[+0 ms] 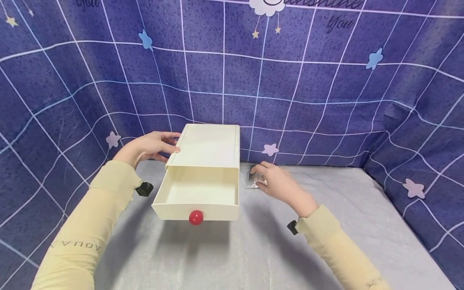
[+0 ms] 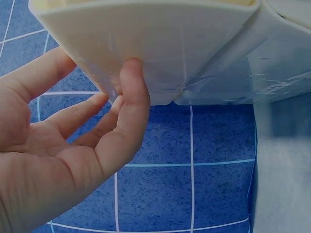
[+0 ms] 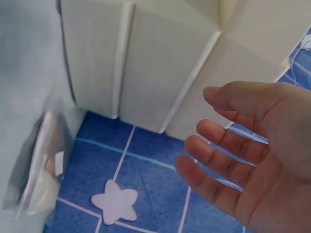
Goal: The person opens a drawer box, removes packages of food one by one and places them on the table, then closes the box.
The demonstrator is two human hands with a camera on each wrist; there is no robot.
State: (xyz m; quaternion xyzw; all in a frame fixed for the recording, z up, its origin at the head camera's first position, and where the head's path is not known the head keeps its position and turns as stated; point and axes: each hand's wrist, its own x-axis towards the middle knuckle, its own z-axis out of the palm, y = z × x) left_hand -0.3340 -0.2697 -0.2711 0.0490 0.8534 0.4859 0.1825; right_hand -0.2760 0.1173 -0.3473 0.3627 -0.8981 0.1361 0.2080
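A cream drawer box (image 1: 208, 145) stands near the back wall with its upper drawer (image 1: 195, 212) pulled out; a round red knob (image 1: 196, 217) is on the drawer front. The drawer's inside shows no contents. My left hand (image 1: 154, 146) rests against the box's left side, and its fingers (image 2: 133, 80) touch the pale side wall in the left wrist view. To the right of the box, my right hand (image 1: 277, 181) hovers near a clear packet (image 1: 256, 180), its fingers loosely bent. The right wrist view shows the packet (image 3: 41, 170) apart from this empty hand.
A grey cloth (image 1: 348, 209) covers the table surface. Behind and at both sides hangs a blue gridded curtain (image 1: 282, 88) with star prints, close behind the box. The open drawer juts forward over the cloth.
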